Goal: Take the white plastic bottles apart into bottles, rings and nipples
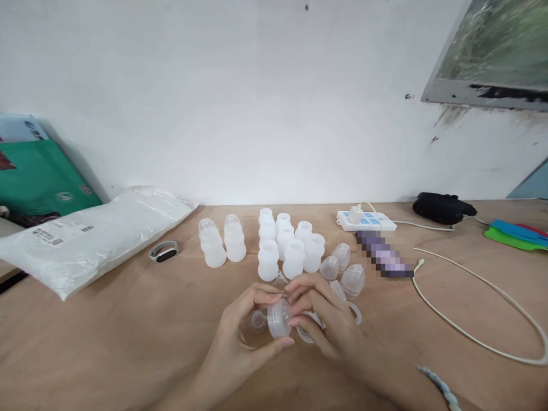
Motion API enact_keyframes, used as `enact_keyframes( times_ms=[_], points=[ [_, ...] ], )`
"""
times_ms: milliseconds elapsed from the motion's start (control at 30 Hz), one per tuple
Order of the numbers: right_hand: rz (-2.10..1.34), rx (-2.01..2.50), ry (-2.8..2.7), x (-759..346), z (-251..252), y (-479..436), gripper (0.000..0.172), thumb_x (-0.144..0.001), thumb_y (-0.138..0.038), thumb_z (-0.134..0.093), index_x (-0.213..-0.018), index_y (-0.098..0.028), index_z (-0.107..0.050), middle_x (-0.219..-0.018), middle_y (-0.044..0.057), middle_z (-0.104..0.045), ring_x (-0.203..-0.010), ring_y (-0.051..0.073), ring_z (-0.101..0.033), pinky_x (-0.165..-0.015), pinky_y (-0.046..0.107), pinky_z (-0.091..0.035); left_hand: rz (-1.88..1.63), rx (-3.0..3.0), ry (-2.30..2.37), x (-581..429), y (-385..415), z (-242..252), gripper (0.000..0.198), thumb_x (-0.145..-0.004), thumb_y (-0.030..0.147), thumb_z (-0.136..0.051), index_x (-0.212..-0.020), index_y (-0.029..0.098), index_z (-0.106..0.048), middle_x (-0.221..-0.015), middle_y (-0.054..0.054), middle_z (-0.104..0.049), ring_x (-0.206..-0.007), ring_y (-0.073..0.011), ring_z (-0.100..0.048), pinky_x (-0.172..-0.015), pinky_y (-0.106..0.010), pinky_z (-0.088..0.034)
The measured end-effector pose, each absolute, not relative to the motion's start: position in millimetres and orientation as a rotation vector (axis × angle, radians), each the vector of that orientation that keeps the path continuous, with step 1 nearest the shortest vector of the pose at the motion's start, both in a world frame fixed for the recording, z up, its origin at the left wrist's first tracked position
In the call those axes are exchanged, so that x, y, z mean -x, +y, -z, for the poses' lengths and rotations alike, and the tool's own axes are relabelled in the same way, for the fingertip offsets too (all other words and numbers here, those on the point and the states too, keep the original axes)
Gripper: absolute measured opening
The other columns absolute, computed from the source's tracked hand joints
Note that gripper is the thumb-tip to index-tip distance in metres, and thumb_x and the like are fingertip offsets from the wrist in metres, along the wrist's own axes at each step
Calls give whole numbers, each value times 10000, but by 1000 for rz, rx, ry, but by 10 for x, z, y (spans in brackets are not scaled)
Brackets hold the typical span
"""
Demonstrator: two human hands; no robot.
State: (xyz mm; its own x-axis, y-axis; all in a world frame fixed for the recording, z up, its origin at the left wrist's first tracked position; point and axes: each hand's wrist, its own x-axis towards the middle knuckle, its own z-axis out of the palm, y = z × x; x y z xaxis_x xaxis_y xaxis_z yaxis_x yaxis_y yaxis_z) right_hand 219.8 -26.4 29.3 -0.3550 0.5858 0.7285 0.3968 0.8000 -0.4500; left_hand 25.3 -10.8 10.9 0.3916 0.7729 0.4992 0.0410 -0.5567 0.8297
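Both my hands meet low in the middle of the wooden table (128,337). My left hand (240,337) and my right hand (325,319) pinch a small translucent plastic cap (279,317) between their fingertips. A clear ring (258,321) lies just left of the cap, and more clear rings (355,311) lie under and beside my right hand. Behind the hands stand several white translucent small bottles (291,248), with two capped ones (222,242) further left. Several loose dome caps (345,271) lie to the right of the bottles.
A white plastic bag (94,237) lies at the left, with a wristband (163,252) beside it. A power strip (366,220), a white cable (479,337), a blurred-out object (383,254) and a black object (440,206) sit at the right. The wall is close behind.
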Motion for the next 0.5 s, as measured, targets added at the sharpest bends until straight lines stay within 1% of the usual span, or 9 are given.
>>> enact_keyframes(
  times_ms=[67,167,300,400,500],
  points=[
    [-213,739,-2029,-2226,-324,-263,118,-983,-194,-493,-886,-202,-561,-1034,94,-619,-889,172,-661,-721,289,-576,-1192,-1957,684,-220,-84,-143,361,-765,262,-811,-1062,229,-607,-1000,-53,-682,-941,-228,-664,-835,-342,-549],
    [-165,745,-2078,-2268,-353,-245,142,-995,-204,-469,-884,-205,-556,-1010,81,-626,-894,170,-654,-705,280,-563,-1173,-2047,666,-182,-43,-188,372,-746,264,-819,-1042,223,-598,-947,-39,-681,-866,-208,-658,-776,-319,-538],
    [-94,689,-2071,-2284,-353,-211,184,-1004,-191,-429,-865,-205,-548,-960,71,-619,-839,165,-635,-678,283,-546,-1142,-2067,680,-165,-9,-222,362,-732,281,-811,-1014,208,-595,-912,-42,-665,-816,-204,-643,-729,-311,-521],
    [-90,659,-2055,-2284,-375,-206,164,-1000,-175,-440,-874,-198,-543,-934,66,-602,-819,159,-618,-655,272,-534,-1150,-2063,672,-162,-6,-248,374,-709,279,-824,-998,207,-597,-890,-31,-664,-788,-194,-638,-717,-301,-511],
    [-99,653,-2055,-2295,-421,-219,143,-994,-161,-459,-881,-195,-540,-923,65,-598,-818,158,-609,-665,271,-531,-1182,-2054,656,-149,-6,-285,362,-701,265,-827,-976,205,-600,-868,-19,-663,-759,-180,-633,-701,-284,-504]
  ],
)
